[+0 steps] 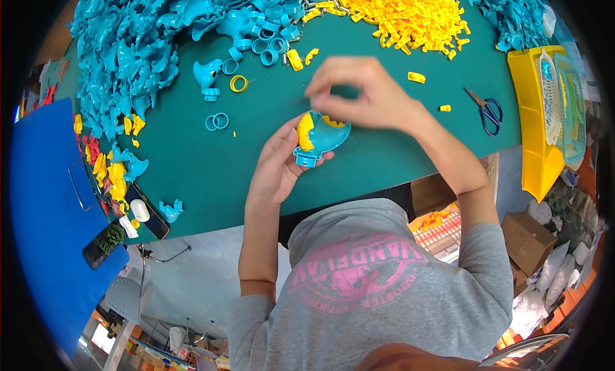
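My left hand (277, 163) grips a hollow blue plastic shell half (330, 135), open side up, with its ribbed collar toward me. A curved yellow piece (305, 133) sits in the shell's left side, and another yellow edge shows along its upper rim. Just above the shell, my right hand (365, 92) is bent with thumb and forefinger drawn together. It is slightly blurred, and anything between its fingertips is too small to make out. Beyond the hands lie a blue molded piece (207, 75), a yellow ring (238, 83) and two blue rings (217, 121).
A large heap of blue molded pieces (122, 64) covers the far left. Blue rings (272, 44) and a pile of small yellow parts (403, 16) lie at the back. Dark-handled scissors (487, 112) and a yellow bin (532, 128) are on the right, a phone (154, 217) lower left.
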Available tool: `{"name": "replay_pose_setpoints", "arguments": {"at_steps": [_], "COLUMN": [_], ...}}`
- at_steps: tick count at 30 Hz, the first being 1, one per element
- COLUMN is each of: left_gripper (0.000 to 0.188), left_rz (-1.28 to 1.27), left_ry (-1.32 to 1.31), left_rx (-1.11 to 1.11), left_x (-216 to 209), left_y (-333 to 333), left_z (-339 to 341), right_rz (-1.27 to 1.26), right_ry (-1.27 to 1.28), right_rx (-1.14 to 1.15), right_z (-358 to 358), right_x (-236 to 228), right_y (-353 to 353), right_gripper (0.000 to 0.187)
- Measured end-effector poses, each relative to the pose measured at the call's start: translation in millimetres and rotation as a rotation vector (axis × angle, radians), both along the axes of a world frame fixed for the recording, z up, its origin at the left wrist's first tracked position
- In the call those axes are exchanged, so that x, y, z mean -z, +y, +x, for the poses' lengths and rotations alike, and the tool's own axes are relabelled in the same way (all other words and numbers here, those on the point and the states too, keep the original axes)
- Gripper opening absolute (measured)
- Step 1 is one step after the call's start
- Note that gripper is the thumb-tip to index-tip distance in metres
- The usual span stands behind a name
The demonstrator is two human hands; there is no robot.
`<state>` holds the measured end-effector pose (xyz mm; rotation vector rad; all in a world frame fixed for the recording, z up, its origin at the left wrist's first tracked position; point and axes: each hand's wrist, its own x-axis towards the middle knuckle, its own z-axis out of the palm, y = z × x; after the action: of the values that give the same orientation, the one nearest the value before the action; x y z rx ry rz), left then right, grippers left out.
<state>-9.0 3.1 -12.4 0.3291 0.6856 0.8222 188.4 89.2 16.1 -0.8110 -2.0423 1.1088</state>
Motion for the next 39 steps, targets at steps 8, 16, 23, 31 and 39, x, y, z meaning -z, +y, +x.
{"name": "replay_pose_setpoints", "arguments": {"at_steps": [8,16,23,31,39], "left_gripper": [0.054,0.053,0.047,0.046,0.043], "left_rz": [0.12,0.108,0.095,0.139,0.117], "left_ry": [-0.057,0.124,0.107,0.157,0.17], "left_rx": [-0.063,-0.106,-0.081,-0.025,-0.026], "left_x": [0.1,-1.5,-8.5,-14.6,-19.0], "left_y": [4.7,6.3,7.7,3.8,3.5], "left_z": [-0.9,-5.0,1.5,10.8,10.7], "right_rz": [0.32,0.387,-0.644,-0.778,-0.624], "right_ry": [-0.253,-0.399,0.125,0.198,0.209], "right_rx": [0.222,0.207,-0.019,-0.124,-0.14], "right_z": [-14.0,-5.8,20.2,24.7,21.3], "right_x": [47.7,30.7,-10.9,-13.4,-3.6], "right_y": [72.7,69.5,14.9,2.0,0.6], "right_gripper": [0.009,0.011,0.012,0.014,0.013]}}
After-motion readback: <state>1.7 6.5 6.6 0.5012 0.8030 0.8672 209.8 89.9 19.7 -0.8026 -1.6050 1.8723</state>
